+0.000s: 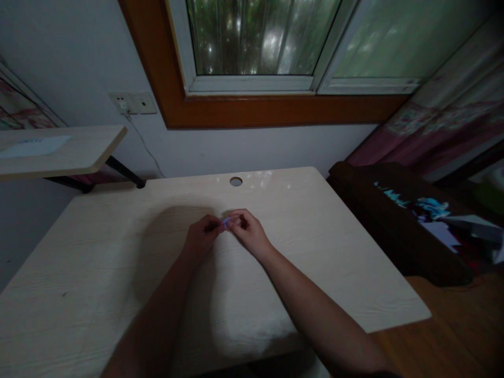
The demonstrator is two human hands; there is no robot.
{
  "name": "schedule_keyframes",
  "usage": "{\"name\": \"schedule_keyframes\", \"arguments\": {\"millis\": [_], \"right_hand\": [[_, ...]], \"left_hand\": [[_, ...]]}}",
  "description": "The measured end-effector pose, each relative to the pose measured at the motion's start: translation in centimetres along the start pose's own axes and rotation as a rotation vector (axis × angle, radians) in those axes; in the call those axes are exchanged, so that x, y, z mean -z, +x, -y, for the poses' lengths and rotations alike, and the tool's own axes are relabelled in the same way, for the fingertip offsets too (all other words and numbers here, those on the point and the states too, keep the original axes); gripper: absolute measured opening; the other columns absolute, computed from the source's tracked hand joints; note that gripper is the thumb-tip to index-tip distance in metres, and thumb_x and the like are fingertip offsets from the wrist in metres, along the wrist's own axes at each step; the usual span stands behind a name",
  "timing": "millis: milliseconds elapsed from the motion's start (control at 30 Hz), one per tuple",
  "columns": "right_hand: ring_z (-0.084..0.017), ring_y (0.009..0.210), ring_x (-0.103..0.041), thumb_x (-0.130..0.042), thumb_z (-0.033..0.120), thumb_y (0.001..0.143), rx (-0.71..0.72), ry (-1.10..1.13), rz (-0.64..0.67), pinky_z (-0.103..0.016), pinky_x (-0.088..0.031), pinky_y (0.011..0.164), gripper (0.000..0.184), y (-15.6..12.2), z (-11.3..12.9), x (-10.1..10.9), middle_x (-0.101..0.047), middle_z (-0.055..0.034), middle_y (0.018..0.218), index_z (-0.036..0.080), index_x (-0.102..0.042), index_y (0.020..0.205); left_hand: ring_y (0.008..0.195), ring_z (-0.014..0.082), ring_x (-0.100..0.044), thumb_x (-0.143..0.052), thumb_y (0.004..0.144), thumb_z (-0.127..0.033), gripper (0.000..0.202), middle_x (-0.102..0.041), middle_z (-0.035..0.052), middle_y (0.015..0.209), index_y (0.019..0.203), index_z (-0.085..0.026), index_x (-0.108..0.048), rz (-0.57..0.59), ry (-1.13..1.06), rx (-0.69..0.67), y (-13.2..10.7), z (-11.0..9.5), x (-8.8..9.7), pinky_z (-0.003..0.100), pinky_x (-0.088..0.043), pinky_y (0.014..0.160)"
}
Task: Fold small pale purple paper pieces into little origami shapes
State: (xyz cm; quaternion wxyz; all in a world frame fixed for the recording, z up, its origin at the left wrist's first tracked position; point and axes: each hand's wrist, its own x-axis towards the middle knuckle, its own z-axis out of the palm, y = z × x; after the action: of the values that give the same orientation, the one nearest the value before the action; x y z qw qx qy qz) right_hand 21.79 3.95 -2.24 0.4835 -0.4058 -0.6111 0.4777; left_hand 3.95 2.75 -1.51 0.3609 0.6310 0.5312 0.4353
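My left hand (202, 236) and my right hand (248, 231) meet over the middle of a pale wooden desk (118, 262). Both have their fingers curled in a pinch. Between the fingertips sits a small bluish-purple thing (226, 221), too small and dim to name. Each hand grips one end of it. Both forearms reach in from the near edge of the desk.
A round cable hole (235, 181) lies at the desk's far edge. A raised shelf (59, 149) with a paper stands at the left, a wall socket (134, 103) above it. A dark wooden piece of furniture (397, 220) with colourful items lies at the right, below a window (260, 42).
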Motion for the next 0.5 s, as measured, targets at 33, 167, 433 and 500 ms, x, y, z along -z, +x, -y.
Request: {"name": "schedule_keyframes", "arguments": {"millis": [33, 167, 433, 500], "right_hand": [[-0.012, 0.063, -0.054, -0.065, 0.030, 0.083, -0.001, -0.004, -0.001, -0.025, -0.045, 0.063, 0.025, -0.02, 0.02, -0.02, -0.063, 0.0002, 0.077, 0.021, -0.062, 0.107], [-0.012, 0.061, -0.050, -0.065, 0.028, 0.083, 0.006, -0.029, -0.010, -0.024, -0.043, 0.061, 0.022, -0.05, 0.11, -0.05, -0.055, 0.0026, 0.069, 0.022, -0.063, 0.104], [-0.012, 0.063, -0.051, -0.064, 0.025, 0.081, -0.010, 0.024, 0.001, -0.024, -0.045, 0.062, 0.023, 0.08, -0.08, -0.05, -0.057, 0.0022, 0.073, 0.022, -0.061, 0.104], [-0.012, 0.065, -0.053, -0.063, 0.022, 0.080, -0.015, 0.042, 0.001, -0.025, -0.046, 0.064, 0.024, 0.08, -0.09, -0.01, -0.060, 0.0012, 0.077, 0.022, -0.060, 0.104]], "left_hand": [[0.071, 0.0164, -0.068, -0.069, 0.077, -0.032, 0.014, -0.072, 0.0004, 0.076, 0.083, -0.020, -0.064, 0.004, 0.015, -0.008, -0.05, -0.03, -0.03, 0.027, -0.054, 0.068], [0.069, 0.0154, -0.068, -0.066, 0.080, -0.032, 0.013, -0.072, -0.0001, 0.075, 0.083, -0.020, -0.065, -0.013, 0.091, -0.052, -0.27, -0.17, -0.16, 0.025, -0.053, 0.066], [0.067, 0.0135, -0.068, -0.063, 0.081, -0.027, 0.007, -0.071, -0.0011, 0.075, 0.083, -0.020, -0.064, -0.014, 0.173, -0.112, -0.23, -0.14, -0.25, 0.023, -0.054, 0.067], [0.068, 0.0139, -0.068, -0.063, 0.081, -0.026, 0.007, -0.071, -0.0008, 0.076, 0.083, -0.020, -0.064, -0.008, 0.169, -0.110, -0.21, -0.02, -0.26, 0.023, -0.054, 0.068]]}}
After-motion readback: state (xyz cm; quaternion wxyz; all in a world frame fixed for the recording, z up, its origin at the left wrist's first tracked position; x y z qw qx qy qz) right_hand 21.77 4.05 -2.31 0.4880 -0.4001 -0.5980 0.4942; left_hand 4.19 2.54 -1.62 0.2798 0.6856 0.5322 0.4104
